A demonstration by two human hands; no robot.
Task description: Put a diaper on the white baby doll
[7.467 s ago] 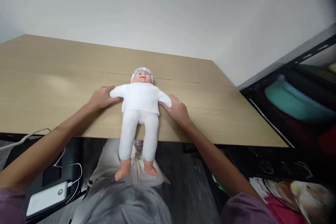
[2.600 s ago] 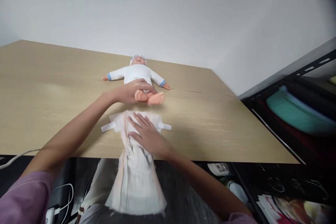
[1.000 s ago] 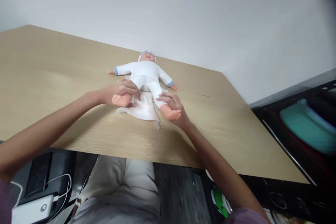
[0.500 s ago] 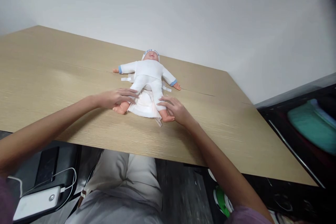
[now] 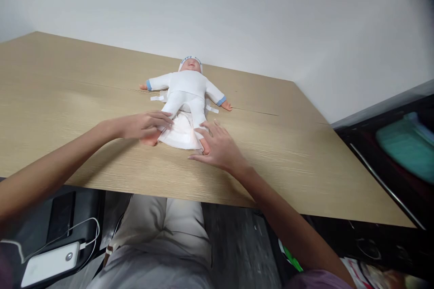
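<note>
A baby doll [image 5: 187, 83] in a white suit with blue cuffs and a white printed cap lies on its back, arms spread, head toward the wall. Beneath its hips and between its legs spreads an unfolded white diaper [image 5: 181, 133], its tabs sticking out on both sides. My left hand [image 5: 151, 124] rests with fingers stretched over the doll's leg on the left, partly covering that foot. Over the lower leg on the right lies my right hand [image 5: 219, 144], thumb and fingers apart, near the diaper's front edge.
The doll lies on a wooden table [image 5: 288, 153] that meets a pale wall [image 5: 217, 18]. Below the table's front edge at left, a white power bank [image 5: 50, 264] with a cable sits on a black surface. A blurred teal item [image 5: 407, 146] is at the right.
My right hand has shifted left and nearer to the diaper's front edge, thumb now spread, covering more of the doll's foot. My left hand stays on the other leg. The view has shifted slightly.
</note>
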